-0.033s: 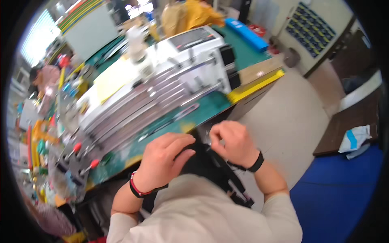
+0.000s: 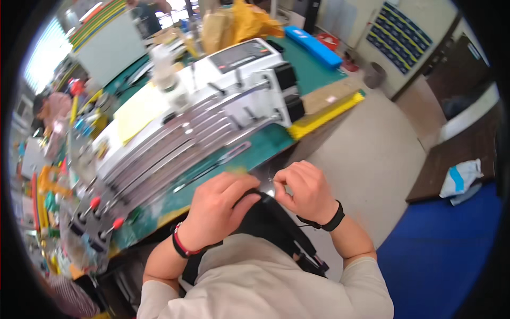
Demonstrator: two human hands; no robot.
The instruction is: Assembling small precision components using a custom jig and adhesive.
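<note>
Close in front of the pale shirt (image 2: 287, 287), L hand (image 2: 217, 208) is half-curled w/ a gap btwn thumb & fingers, R hand (image 2: 306, 192) pinched nearly together; can't tell if either's got hold of anything. Just past 'em a slim tool (image 2: 222, 160) lies on the green bench top (image 2: 273, 139), alongside the white machine (image 2: 212, 112), w/ a long blue box (image 2: 313, 48) farther back.
</note>
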